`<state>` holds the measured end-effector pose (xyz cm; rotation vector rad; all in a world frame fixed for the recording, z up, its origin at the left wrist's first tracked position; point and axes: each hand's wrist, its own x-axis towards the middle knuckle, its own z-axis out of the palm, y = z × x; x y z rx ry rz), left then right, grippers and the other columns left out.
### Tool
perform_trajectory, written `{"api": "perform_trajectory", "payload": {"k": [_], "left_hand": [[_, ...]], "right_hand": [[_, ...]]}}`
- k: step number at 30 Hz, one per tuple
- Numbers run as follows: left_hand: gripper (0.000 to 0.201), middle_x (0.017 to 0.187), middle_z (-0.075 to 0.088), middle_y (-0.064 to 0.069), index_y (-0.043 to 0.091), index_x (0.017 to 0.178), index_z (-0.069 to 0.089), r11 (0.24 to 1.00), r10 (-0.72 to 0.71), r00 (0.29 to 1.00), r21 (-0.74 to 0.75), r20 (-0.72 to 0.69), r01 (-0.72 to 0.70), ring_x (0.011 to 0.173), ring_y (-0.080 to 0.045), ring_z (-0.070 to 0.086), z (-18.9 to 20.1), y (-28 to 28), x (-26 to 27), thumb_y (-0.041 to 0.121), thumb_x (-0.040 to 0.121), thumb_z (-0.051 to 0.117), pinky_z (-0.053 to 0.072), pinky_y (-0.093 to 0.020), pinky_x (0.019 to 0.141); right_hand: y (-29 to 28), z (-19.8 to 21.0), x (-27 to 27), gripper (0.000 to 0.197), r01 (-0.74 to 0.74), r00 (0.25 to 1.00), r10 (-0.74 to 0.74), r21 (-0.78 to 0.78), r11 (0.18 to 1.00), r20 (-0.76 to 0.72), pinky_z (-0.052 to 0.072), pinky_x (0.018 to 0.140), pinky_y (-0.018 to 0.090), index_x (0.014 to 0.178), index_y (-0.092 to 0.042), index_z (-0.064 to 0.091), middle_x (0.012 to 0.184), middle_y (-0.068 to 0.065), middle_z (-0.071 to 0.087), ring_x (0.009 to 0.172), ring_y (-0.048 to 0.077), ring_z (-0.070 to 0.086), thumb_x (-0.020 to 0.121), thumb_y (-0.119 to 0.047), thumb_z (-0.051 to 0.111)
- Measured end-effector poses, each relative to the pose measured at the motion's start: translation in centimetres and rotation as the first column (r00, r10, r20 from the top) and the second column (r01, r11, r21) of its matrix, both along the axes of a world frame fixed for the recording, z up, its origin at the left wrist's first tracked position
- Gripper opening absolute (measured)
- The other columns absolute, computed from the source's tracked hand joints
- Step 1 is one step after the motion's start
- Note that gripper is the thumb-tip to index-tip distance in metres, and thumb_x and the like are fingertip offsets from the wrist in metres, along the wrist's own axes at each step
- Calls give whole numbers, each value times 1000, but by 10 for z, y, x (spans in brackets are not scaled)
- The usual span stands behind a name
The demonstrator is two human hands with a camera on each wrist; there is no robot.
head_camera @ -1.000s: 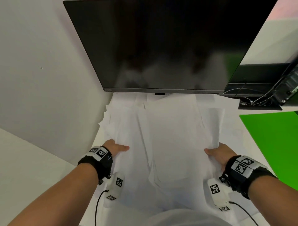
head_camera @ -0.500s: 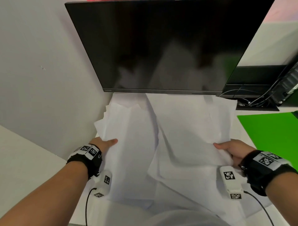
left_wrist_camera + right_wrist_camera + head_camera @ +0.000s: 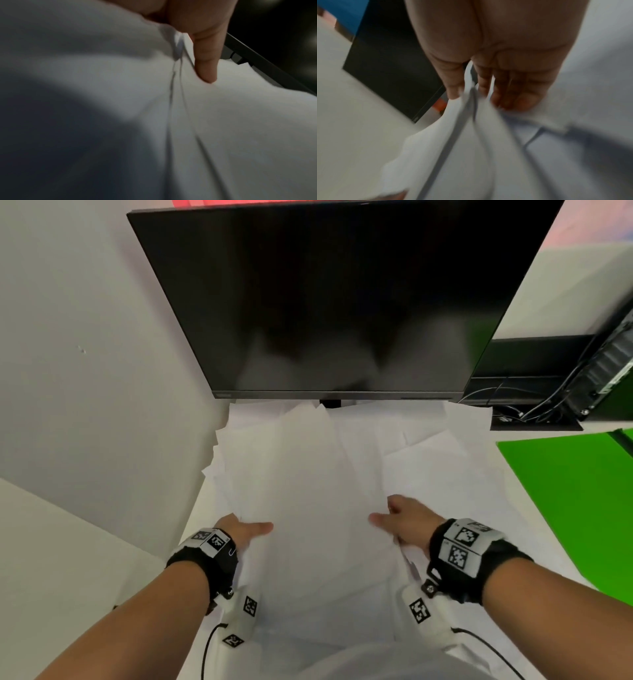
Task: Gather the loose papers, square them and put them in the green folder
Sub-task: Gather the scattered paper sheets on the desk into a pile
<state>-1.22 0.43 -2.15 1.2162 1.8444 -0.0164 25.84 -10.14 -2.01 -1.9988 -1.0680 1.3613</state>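
A loose bundle of white papers (image 3: 315,491) lies spread over the white desk in front of the monitor. My left hand (image 3: 245,530) holds the bundle's left edge, thumb on top (image 3: 205,65), the other fingers hidden beneath the sheets. My right hand (image 3: 400,520) pinches the right edge, thumb on one side and fingers (image 3: 510,93) on the other, with sheets (image 3: 471,121) between them. The green folder (image 3: 575,508) lies flat on the desk to the right, apart from both hands.
A large black monitor (image 3: 335,302) stands close behind the papers. A black shelf with cables (image 3: 534,405) sits at the back right. A grey wall (image 3: 85,371) borders the desk on the left. More sheets (image 3: 455,440) lie at the right, short of the folder.
Both hands have moved inward toward each other, drawing the sheets into a narrower bundle. The right hand has come left, away from the folder.
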Motion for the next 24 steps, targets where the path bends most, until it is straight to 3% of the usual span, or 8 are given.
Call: {"api": "perform_trajectory", "payload": {"k": [3,6,9,11,15,18,21,24], "left_hand": [[92,148,33,-20,-5,142,22,1000,7,1000,0,-22,-7,134,-33,37,-3,3,-1,39,77,70,33,-35,106],[90,149,32,-20,-6,142,20,998,57,998,8,4,-57,134,-33,35,-6,3,-2,34,79,69,32,-33,105],[109,142,42,-20,-4,140,31,996,91,992,5,91,-92,128,-33,43,-9,3,-4,48,58,82,34,-34,107],[114,128,56,-18,-2,130,46,991,128,984,6,121,-130,115,-34,54,-15,6,-8,53,38,85,41,-39,103],[72,131,52,-20,-8,129,43,992,125,986,12,106,-127,120,-35,49,-15,9,-7,29,75,74,38,-33,94],[60,127,53,-22,-7,125,47,991,127,983,29,133,-132,112,-33,50,-15,8,-5,23,79,70,36,-31,89],[60,106,56,-17,-9,121,49,990,135,979,31,152,-141,98,-29,51,-16,8,-5,24,77,72,37,-31,85],[60,102,54,-13,-8,120,50,991,128,981,23,147,-133,92,-26,48,-17,10,-7,24,76,73,37,-31,81]], "right_hand": [[-7,3,53,41,293,883,-297,69,954,364,41,92,30,113,-17,58,123,13,58,109,29,55,76,-29,71],[-25,15,108,66,465,709,-345,-40,884,615,39,102,38,131,-18,45,136,14,48,124,36,46,71,-32,69],[-33,12,138,54,320,805,-116,-260,911,582,41,83,29,122,-3,56,127,18,57,115,33,54,77,-32,68],[-30,13,143,37,245,791,-32,-268,932,611,37,73,25,103,-2,63,113,18,63,104,32,57,82,-32,63],[-18,15,142,23,399,780,-317,-39,916,539,42,71,30,93,-3,61,90,14,61,85,32,57,83,-24,62],[-6,5,121,27,403,820,-342,-40,914,459,42,76,32,98,-3,58,99,17,61,90,32,58,82,-24,63],[1,-9,107,44,399,856,-326,-111,910,402,42,78,31,108,-2,58,105,19,62,96,34,59,74,-26,71],[-1,-5,113,31,416,838,-336,-106,903,430,45,77,35,101,-2,60,94,18,60,86,34,57,76,-19,67]]}}
